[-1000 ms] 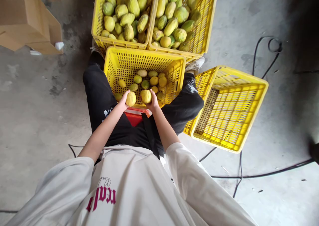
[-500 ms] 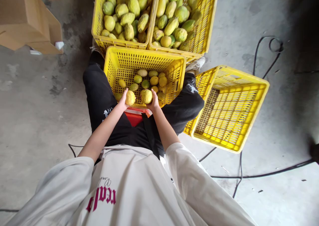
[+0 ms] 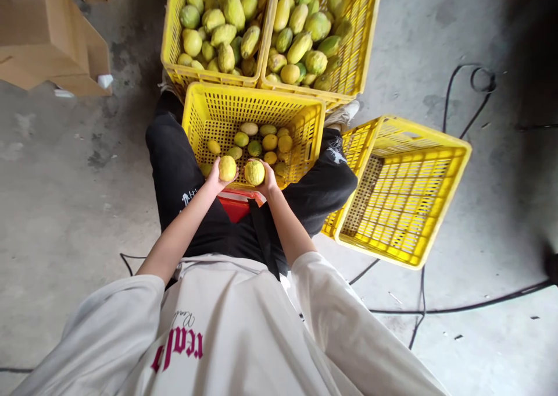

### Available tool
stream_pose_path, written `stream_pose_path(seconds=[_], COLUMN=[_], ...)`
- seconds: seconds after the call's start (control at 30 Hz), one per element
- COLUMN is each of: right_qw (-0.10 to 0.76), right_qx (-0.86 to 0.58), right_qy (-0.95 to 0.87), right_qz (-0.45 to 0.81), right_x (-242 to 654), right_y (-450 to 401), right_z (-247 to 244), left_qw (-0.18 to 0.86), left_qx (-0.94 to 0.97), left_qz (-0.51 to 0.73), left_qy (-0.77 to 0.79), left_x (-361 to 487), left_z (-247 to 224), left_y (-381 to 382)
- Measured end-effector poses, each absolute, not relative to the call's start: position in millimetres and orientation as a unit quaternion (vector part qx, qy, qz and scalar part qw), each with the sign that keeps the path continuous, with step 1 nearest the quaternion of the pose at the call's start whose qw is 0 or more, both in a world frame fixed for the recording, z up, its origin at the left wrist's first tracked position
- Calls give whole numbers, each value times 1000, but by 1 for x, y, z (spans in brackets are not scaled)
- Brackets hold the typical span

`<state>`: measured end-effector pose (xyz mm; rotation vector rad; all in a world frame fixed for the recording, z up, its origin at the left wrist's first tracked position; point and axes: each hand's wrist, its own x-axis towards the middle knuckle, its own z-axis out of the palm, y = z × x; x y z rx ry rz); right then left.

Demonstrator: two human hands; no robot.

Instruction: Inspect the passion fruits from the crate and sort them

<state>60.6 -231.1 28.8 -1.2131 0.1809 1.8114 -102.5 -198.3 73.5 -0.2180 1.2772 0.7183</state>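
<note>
My left hand [image 3: 216, 178] is closed around a round yellow fruit [image 3: 227, 168], its skin tinged with green. A similar yellow fruit [image 3: 254, 172] rests in my right hand [image 3: 269, 181], whose fingers are mostly hidden beneath it. Both hands are above the near edge of a yellow plastic crate [image 3: 255, 95] between my legs. Several yellow and green fruits [image 3: 254, 147] lie loosely on that crate's slotted floor. The exact kind of fruit is not certain.
Two yellow crates [image 3: 213, 76] full of yellow-green fruit stand just beyond. To the right, another yellow crate [image 3: 405, 256] is tilted, with no fruit visible in it. Cardboard boxes [image 3: 56, 35] are at the upper left. Black cable [image 3: 479, 300] crosses the concrete floor.
Both fruits have turned a little in my hands. The right one has shifted slightly left and down, and the left one slightly up. The crates stay put.
</note>
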Motion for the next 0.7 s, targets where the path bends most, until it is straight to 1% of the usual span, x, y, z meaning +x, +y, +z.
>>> stream_pose_path(seconds=[0.13, 0.33, 0.43, 0.63, 0.7], right_qw=[444, 460, 451, 465, 471], right_qx=[-516, -521, -536, -538, -533], right_qy=[54, 84, 89, 82, 78], right_qz=[730, 714, 707, 698, 699], right_x=[63, 61, 58, 56, 57], right_y=[-232, -230, -229, -228, -229], right_z=[27, 23, 24, 26, 26], left_qw=[743, 739, 739, 710, 717], left_qx=[-107, -81, -79, -83, -84], left_qz=[317, 306, 307, 377, 380], left_qy=[579, 595, 595, 589, 579], left_x=[-103, -102, -102, -106, -105], left_z=[74, 77, 77, 75, 75], left_y=[-199, -199, -201, -201, -200])
